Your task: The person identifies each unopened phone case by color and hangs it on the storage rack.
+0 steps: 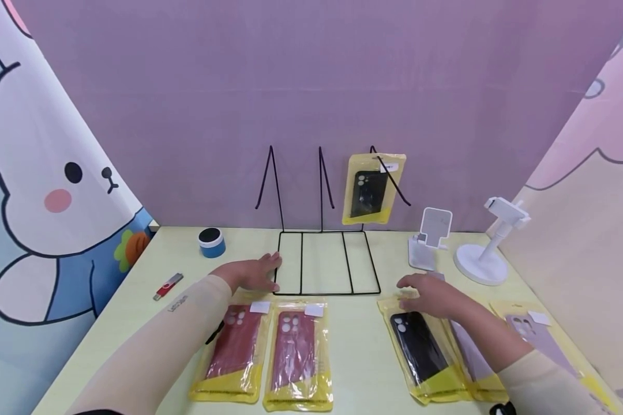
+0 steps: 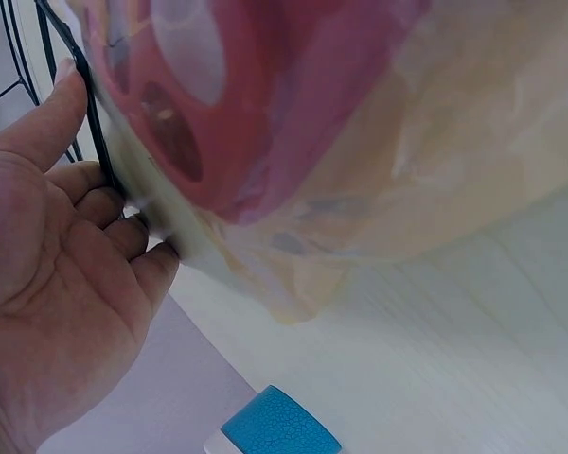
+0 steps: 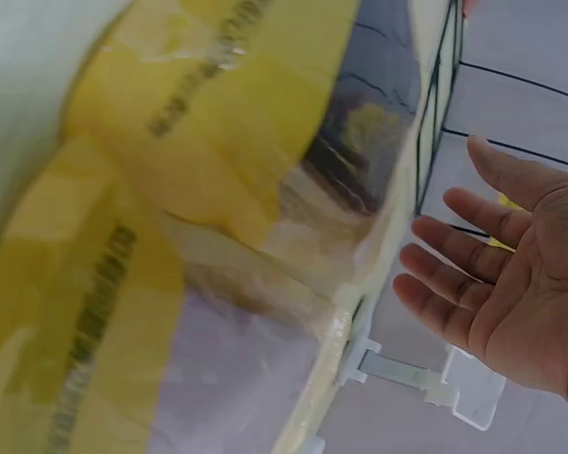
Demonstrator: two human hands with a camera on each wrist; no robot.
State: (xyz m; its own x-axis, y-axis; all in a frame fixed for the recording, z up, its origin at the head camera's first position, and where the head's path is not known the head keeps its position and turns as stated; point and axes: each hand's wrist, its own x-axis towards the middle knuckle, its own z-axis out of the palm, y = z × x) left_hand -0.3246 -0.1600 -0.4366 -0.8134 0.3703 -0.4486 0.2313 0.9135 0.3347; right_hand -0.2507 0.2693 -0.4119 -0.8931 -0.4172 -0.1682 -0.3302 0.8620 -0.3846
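A black wire rack point(image 1: 301, 262) stands at the table's back, with three raised prongs. From its right prong hangs a yellow-edged packet with a black phone case point(image 1: 368, 193). My left hand point(image 1: 249, 272) touches the left side of the rack's base with its fingertips. In the left wrist view, the fingertips lie along the black wire. Two packets with red phone cases point(image 1: 233, 340) point(image 1: 293, 349) lie below that hand. Over the top of a packet with a black phone case point(image 1: 419, 346), my right hand point(image 1: 431, 294) hovers with loose fingers and holds nothing.
Packets with purple phone cases point(image 1: 542, 340) lie at the right, partly behind the right arm. A white phone stand point(image 1: 435, 230) and a round-based white stand point(image 1: 480, 262) are behind them. At the left are a blue jar point(image 1: 211, 243) and a red USB stick point(image 1: 168, 286).
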